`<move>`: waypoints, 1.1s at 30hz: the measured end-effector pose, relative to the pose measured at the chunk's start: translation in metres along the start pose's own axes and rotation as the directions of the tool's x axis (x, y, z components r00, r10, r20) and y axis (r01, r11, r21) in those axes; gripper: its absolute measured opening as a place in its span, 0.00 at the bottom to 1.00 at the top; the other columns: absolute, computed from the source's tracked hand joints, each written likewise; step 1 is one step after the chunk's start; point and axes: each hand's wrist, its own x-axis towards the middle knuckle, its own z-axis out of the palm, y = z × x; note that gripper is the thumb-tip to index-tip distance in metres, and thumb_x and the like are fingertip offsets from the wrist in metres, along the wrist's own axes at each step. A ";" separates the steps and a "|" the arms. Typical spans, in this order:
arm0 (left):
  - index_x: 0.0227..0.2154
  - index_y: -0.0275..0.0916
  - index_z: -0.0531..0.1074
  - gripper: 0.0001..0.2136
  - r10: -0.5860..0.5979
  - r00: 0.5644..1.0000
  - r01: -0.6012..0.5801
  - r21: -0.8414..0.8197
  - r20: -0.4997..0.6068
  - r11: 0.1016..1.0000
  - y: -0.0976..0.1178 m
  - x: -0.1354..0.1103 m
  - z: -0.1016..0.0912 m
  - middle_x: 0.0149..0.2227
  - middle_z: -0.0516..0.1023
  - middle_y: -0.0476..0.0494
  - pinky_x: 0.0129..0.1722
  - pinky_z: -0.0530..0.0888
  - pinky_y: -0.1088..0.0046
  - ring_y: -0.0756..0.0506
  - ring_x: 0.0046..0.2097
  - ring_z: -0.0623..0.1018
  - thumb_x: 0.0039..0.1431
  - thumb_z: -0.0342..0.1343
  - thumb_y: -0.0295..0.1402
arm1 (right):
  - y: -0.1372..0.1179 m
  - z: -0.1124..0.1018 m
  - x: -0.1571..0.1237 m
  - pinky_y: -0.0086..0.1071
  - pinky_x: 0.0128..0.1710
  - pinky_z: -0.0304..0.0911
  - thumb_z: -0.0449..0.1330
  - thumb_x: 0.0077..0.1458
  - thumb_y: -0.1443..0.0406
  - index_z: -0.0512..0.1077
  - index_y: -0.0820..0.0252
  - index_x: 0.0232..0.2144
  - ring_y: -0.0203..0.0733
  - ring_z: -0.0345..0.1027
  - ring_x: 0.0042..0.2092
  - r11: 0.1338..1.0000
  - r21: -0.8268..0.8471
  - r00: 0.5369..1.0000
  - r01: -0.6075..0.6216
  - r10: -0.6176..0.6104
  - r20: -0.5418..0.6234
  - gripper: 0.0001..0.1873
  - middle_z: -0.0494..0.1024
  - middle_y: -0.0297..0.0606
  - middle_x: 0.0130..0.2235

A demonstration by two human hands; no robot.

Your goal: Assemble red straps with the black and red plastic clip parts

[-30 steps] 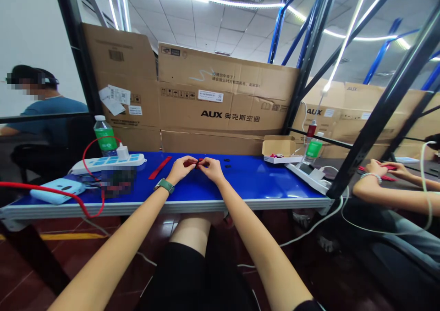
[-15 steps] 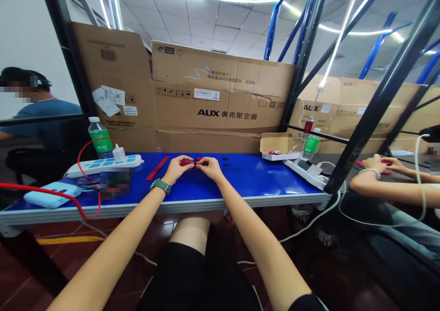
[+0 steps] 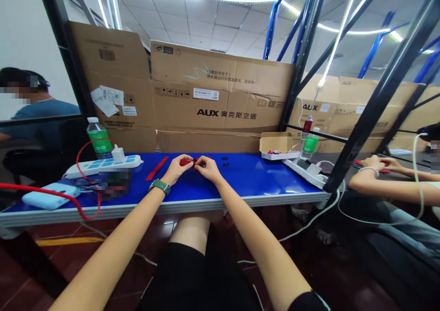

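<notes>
Small red piece pinched between the fingertips of the left hand and right hand, near the back edge of the blue table. A slipped pinch could drop it beside the black rings — risk only. Open cardboard box near the right end holds small red bits.

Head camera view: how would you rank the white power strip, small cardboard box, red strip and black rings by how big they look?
Largest to smallest: the white power strip; then the small cardboard box and red strip, too close to rank; then the black rings.
</notes>
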 end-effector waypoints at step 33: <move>0.38 0.37 0.77 0.18 0.023 0.984 -0.057 0.191 0.177 0.980 -0.005 0.000 -0.004 0.41 0.81 0.40 0.48 0.73 0.63 0.40 0.44 0.79 0.50 0.66 0.46 | 0.001 -0.006 -0.001 0.31 0.35 0.66 0.62 0.42 0.67 0.63 0.54 0.34 0.37 0.71 0.30 0.973 0.210 0.996 -0.091 0.083 0.047 0.15 0.74 0.26 0.26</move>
